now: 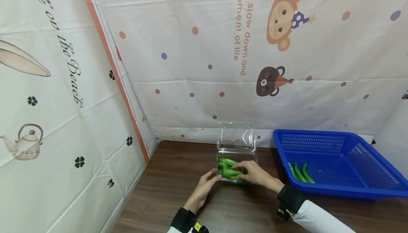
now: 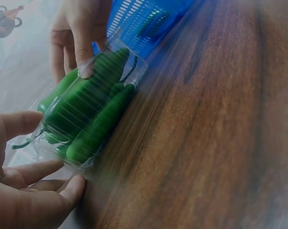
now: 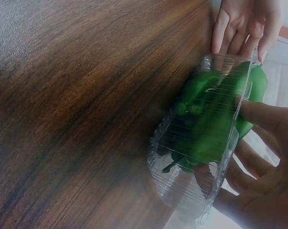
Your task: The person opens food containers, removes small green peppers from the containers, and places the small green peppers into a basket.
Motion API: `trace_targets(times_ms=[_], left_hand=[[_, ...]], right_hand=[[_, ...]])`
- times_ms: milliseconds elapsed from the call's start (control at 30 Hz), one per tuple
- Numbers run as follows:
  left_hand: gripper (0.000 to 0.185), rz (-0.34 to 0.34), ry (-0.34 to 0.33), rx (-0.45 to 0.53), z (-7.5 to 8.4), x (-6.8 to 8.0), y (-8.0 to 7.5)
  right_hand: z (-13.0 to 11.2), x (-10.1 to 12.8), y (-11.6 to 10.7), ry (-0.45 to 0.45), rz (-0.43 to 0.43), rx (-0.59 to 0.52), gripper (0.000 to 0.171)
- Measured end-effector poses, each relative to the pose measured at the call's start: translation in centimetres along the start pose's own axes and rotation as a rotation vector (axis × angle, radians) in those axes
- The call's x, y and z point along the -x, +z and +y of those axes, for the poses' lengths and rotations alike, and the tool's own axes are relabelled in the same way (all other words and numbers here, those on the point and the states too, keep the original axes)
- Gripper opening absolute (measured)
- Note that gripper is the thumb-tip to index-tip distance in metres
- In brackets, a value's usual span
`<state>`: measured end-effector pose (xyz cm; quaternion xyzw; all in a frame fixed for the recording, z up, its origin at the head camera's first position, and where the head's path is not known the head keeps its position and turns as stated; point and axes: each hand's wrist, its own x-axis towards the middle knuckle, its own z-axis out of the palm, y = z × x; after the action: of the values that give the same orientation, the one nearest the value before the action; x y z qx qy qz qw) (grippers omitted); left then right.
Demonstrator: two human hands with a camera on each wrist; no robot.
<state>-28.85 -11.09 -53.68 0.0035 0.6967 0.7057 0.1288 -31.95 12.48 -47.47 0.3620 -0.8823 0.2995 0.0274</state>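
Observation:
A clear plastic clamshell box (image 1: 236, 154) stands on the wooden table with its lid upright and open, and several green peppers (image 1: 229, 169) lie in its tray. My left hand (image 1: 207, 183) holds the box's left end, thumb above and fingers below (image 2: 36, 172). My right hand (image 1: 255, 173) reaches over the right end and pinches a green pepper (image 3: 256, 85) that sticks out past the rim. Its thumb (image 3: 264, 114) lies on top and its fingertips (image 2: 84, 70) press on the peppers (image 2: 89, 117). Seen through the box wall (image 3: 201, 143), the peppers fill the tray.
A blue plastic basket (image 1: 338, 160) stands on the table to the right of the box and holds three green peppers (image 1: 301, 172). Printed cloth walls close the back and left. Bare wooden tabletop (image 1: 178, 190) lies in front of the box.

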Motion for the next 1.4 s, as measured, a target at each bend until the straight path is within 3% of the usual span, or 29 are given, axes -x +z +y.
trace_targets(times_ms=[233, 600, 1133, 1233, 1400], left_hand=[[0.077, -0.004, 0.017, -0.001, 0.3, -0.2, 0.3], [0.074, -0.010, -0.056, -0.033, 0.0, 0.2, -0.3], [0.075, -0.019, -0.022, -0.009, 0.1, 0.0, -0.3], [0.074, -0.021, -0.018, -0.006, 0.1, 0.0, -0.3], [0.072, -0.020, -0.007, -0.005, 0.1, -0.1, -0.3]], right_hand=[[0.0, 0.1, -0.4, 0.003, 0.002, 0.036, 0.031], [-0.3, 0.4, 0.7, -0.010, 0.051, 0.034, 0.029], [-1.2, 0.0, -1.0, 0.051, 0.141, 0.031, 0.029], [-1.3, 0.1, -1.1, 0.049, 0.183, 0.022, 0.030], [-1.8, 0.0, -1.3, 0.032, 0.332, 0.050, 0.044]])
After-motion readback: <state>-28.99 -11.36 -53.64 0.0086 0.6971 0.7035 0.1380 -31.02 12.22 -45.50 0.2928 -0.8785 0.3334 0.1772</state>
